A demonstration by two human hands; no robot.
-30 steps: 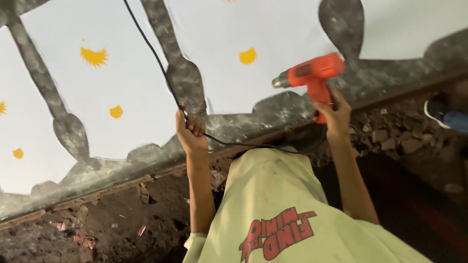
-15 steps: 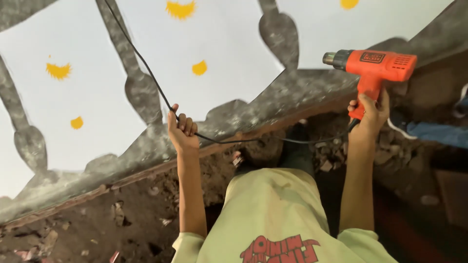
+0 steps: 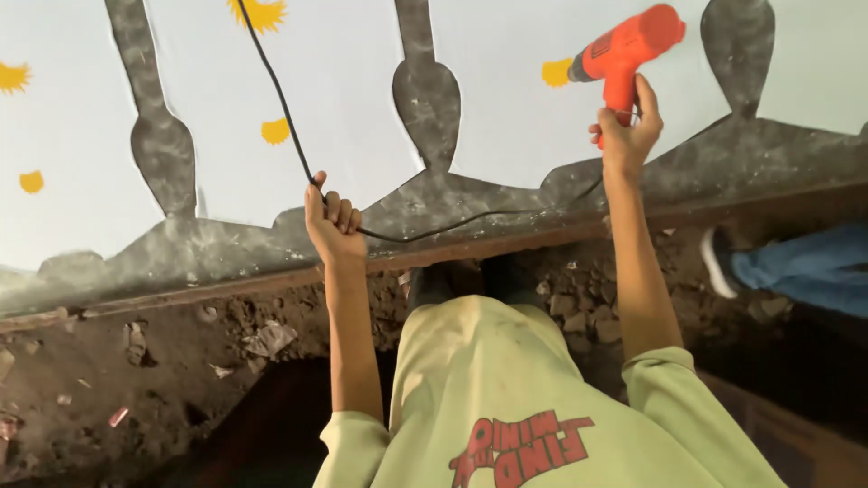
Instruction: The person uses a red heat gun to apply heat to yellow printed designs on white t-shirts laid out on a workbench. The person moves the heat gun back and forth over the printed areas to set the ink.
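While both arms reach forward over the pale green shirt, the view runs left to right like this:

Far left ground: brown rubble floor (image 3: 136,380) with loose stone chips and scraps, lying below a dark grey painted border.

Wall: white painted wall (image 3: 344,81) with yellow spiky spots (image 3: 275,131) and dark grey spoon-shaped stripes (image 3: 161,145) that rise from a wavy grey band along its base.

Cord: black power cord (image 3: 276,99) comes down from the top edge, slants across the white wall into the left fist, then sags along the grey band toward the right hand.

Left hand: left hand (image 3: 333,221) is curled shut round the cord, knuckles toward the camera, held just before the grey band.

Shirt: pale green shirt (image 3: 506,389) with a red print fills the lower middle; dark shoes show just beyond it.

Right hand: right hand (image 3: 624,131) is wrapped tight about the grip of the tool, arm stretched up.

Tool: orange heat gun (image 3: 624,50) sits high on the right, its grey nozzle tilted down and left, close to a yellow spot on the wall; whether the nozzle touches the wall I cannot tell.

Far right: another person's blue-trousered leg (image 3: 796,267) and dark shoe with a white sole rest on the rubble.
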